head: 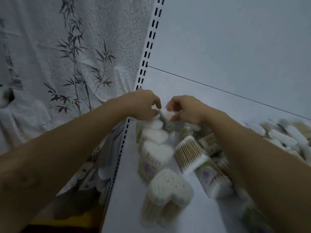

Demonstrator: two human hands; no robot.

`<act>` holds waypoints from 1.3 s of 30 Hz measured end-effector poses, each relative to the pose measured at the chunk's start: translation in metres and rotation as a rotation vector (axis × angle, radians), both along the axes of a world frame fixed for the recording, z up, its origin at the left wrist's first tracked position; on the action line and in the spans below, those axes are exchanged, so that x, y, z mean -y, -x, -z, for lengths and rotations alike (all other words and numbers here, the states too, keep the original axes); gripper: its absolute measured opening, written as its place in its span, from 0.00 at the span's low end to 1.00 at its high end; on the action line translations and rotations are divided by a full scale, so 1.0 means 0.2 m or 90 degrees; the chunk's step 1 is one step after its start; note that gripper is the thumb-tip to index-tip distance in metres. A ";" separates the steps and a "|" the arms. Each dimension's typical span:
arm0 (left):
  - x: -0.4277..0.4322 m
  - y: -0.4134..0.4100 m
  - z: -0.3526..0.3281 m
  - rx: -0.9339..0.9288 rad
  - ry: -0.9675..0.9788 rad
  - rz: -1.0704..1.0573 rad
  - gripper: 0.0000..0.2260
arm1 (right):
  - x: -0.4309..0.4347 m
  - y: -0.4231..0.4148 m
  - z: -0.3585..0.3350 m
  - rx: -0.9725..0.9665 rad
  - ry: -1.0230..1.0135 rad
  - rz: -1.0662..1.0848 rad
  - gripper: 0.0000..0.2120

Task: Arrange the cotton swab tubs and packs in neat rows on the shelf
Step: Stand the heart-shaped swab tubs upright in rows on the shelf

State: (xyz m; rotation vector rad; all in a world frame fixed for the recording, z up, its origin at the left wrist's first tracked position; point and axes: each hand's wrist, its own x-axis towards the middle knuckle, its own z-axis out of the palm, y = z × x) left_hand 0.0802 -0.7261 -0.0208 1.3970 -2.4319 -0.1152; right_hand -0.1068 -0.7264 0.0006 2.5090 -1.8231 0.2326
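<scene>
Fingers [155, 100] of both hands curled onto one swab tub [165, 114]. It's pinched between left hand [144, 105] and right hand [184, 109], just right of the slotted upright [148, 46], at the back of the shelf [124, 190]. Tub row [155, 143] runs forward alongside the upright. Loose packs [190, 154] lie further right of it, blurred.

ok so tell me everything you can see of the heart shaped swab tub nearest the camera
The heart-shaped tub is blurred. It looks like clear plastic packed with swabs standing on end: white cotton tips fill its heart-shaped top, pale wooden sticks show through the wall below. It stands upright on the white shelf, frontmost in a row of similar tubs. Nothing grips it: the left hand and right hand are at the far tub at the back of the row.
</scene>
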 end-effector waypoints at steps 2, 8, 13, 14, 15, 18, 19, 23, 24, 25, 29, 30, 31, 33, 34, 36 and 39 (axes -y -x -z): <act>0.03 0.00 0.02 0.009 -0.009 0.000 0.14 | 0.04 -0.01 0.04 -0.023 0.007 -0.005 0.12; 0.04 0.01 0.04 0.011 0.001 -0.009 0.14 | 0.08 -0.01 0.04 -0.164 0.064 0.024 0.15; 0.01 0.01 0.04 0.003 0.033 -0.037 0.13 | 0.08 -0.05 0.07 -0.119 0.069 0.032 0.18; 0.00 0.01 0.03 0.000 0.039 -0.037 0.13 | 0.07 -0.05 0.07 -0.124 0.068 0.033 0.20; -0.02 0.02 0.03 -0.004 0.047 -0.033 0.13 | 0.05 -0.04 0.06 -0.126 0.068 0.035 0.23; -0.09 0.07 -0.01 -0.027 0.072 0.003 0.13 | -0.05 0.00 -0.02 -0.099 0.091 0.028 0.26; -0.12 0.10 -0.02 -0.029 0.070 0.023 0.14 | -0.10 0.01 -0.06 -0.092 0.085 0.024 0.25; -0.24 0.20 -0.09 0.034 0.024 0.100 0.16 | -0.34 0.08 -0.19 -0.128 -0.003 0.028 0.19; -0.28 0.21 -0.11 0.054 0.010 0.110 0.17 | -0.40 0.11 -0.21 -0.139 -0.003 0.032 0.18; -0.31 0.22 -0.13 0.071 0.001 0.122 0.17 | -0.47 0.15 -0.22 -0.145 0.004 0.038 0.17; -0.47 0.32 -0.14 0.122 -0.017 0.166 0.18 | -0.71 0.28 -0.18 -0.150 -0.026 0.048 0.17; -0.50 0.35 -0.14 0.141 -0.026 0.172 0.18 | -0.76 0.29 -0.15 -0.162 -0.038 0.044 0.18; -0.53 0.38 -0.14 0.163 -0.036 0.174 0.19 | -0.79 0.31 -0.13 -0.178 -0.040 0.040 0.19; -0.58 0.43 -0.15 0.208 -0.050 0.166 0.20 | -0.83 0.32 -0.11 -0.211 -0.025 0.033 0.22; -0.59 0.45 -0.15 0.226 -0.055 0.158 0.21 | -0.84 0.32 -0.10 -0.228 -0.016 0.031 0.24; -0.61 0.47 -0.15 0.242 -0.055 0.144 0.20 | -0.85 0.31 -0.06 -0.282 0.003 0.017 0.28; -0.63 0.47 -0.12 0.255 -0.035 0.117 0.18 | -0.87 0.28 0.04 -0.314 -0.007 -0.021 0.33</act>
